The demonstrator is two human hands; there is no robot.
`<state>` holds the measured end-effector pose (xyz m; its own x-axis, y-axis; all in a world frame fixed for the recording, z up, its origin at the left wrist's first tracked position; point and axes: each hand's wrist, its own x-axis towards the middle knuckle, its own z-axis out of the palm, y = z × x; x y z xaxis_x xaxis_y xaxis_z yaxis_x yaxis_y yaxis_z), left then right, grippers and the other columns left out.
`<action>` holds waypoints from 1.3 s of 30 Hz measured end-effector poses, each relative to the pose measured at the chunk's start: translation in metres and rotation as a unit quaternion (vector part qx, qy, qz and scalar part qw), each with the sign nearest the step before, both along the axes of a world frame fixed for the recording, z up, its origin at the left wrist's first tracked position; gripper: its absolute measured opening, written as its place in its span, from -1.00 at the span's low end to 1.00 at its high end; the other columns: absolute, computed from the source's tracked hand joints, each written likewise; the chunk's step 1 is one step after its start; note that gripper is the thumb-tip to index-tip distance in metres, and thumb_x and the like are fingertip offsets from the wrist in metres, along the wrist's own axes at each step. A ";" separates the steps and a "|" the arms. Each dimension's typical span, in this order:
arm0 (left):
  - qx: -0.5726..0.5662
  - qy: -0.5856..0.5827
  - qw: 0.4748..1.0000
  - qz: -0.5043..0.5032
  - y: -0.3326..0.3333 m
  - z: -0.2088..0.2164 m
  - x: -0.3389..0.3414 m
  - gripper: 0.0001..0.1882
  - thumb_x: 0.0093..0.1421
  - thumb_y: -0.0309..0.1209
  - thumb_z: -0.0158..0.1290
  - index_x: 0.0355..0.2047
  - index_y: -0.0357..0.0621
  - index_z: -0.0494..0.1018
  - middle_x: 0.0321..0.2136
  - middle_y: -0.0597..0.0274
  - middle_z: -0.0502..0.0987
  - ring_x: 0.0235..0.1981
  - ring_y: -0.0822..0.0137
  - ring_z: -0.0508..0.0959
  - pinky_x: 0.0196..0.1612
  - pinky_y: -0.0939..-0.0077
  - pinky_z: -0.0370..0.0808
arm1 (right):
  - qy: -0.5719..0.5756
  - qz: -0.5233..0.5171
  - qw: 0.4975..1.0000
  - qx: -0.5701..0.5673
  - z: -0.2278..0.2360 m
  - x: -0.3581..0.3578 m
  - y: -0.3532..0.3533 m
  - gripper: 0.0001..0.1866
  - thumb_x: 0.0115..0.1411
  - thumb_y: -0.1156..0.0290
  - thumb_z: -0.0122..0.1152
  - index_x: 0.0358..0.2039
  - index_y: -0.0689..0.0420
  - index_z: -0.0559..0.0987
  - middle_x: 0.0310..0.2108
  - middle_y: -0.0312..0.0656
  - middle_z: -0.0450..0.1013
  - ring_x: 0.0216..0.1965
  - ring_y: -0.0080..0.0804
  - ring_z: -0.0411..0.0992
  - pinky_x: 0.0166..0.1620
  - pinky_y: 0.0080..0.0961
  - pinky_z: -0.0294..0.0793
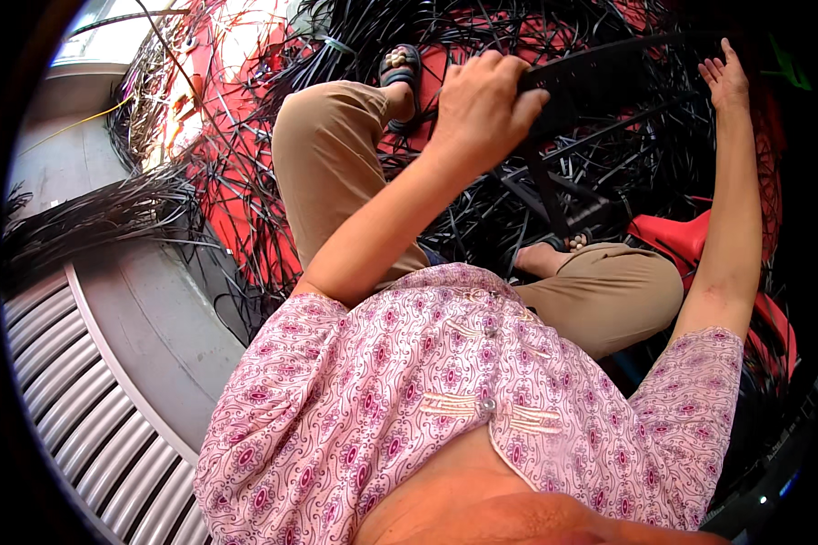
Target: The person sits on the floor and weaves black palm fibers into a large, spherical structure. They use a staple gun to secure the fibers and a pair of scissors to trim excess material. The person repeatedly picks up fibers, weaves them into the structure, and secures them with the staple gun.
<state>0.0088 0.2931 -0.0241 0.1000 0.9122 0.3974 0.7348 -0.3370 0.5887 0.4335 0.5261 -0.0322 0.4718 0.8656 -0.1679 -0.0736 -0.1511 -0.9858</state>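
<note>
My left hand (484, 98) is closed around the near end of a long, flat black plastic strip (620, 56), in front of my raised left knee. From there the strip arches to the right, where its far end gets lost in the dark edge of the view. Under it lies a dark piece of black strips, its shape hard to make out. My right hand (727, 80) is stretched far out to the right, palm showing and fingers apart, close by the strip; whether a fingertip touches it I cannot tell.
Loose black strips (245, 195) cover the red floor around my sandalled feet (398, 86). A thick bundle of strips (109, 227) hangs over a grey ledge (145, 291) at left, beside a slatted metal rack (91, 400). Red plastic (673, 234) shows beside my right knee.
</note>
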 end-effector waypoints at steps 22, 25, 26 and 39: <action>0.047 -0.050 0.996 0.053 0.045 0.013 -0.038 -0.66 0.05 -0.19 0.27 -0.21 -0.08 0.61 -0.30 0.19 0.59 -0.27 0.12 0.61 -0.20 0.30 0.50 | 0.371 -0.183 0.908 0.060 0.107 -0.001 -0.003 -0.72 0.35 0.33 -0.04 -0.52 0.10 0.29 -0.72 -0.34 0.09 -0.71 -0.46 0.05 -0.38 -0.29 0.30; 0.084 -0.053 0.995 -0.005 0.058 0.020 -0.049 -0.68 0.24 -0.22 0.13 -0.22 -0.28 0.53 -0.48 0.13 0.53 -0.31 0.29 0.55 -0.23 0.40 0.44 | 0.311 -0.245 0.917 0.049 0.096 0.004 -0.041 -0.75 0.33 0.29 0.00 -0.49 0.06 0.35 -0.74 -0.35 0.10 -0.72 -0.48 0.08 -0.35 -0.23 0.34; 0.116 -0.083 0.990 -0.022 0.057 0.024 -0.049 -0.70 0.23 -0.24 0.11 -0.25 -0.27 0.54 -0.43 -0.01 0.56 -0.34 0.21 0.59 -0.26 0.32 0.46 | 0.309 -0.255 0.915 0.047 0.088 0.009 -0.058 -0.77 0.33 0.27 0.00 -0.48 0.04 0.38 -0.74 -0.36 0.11 -0.73 -0.48 0.09 -0.34 -0.23 0.35; 0.025 -0.148 0.989 -0.005 -0.036 -0.021 -0.088 -0.64 -0.10 -0.48 0.36 -0.25 -0.18 0.56 -0.37 0.19 0.55 -0.32 0.27 0.59 -0.22 0.47 0.51 | 0.484 -0.175 0.856 0.049 -0.011 -0.007 -0.189 -0.70 0.35 0.17 -0.01 -0.44 0.09 0.39 -0.74 -0.42 0.07 -0.70 -0.55 0.12 -0.49 -0.48 0.22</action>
<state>-0.0793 0.2573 -0.0453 -0.0197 0.8900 0.4555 0.5289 -0.3773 0.7602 0.4269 0.3376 -0.0433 0.3857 0.7322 -0.5614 -0.8868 0.1264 -0.4445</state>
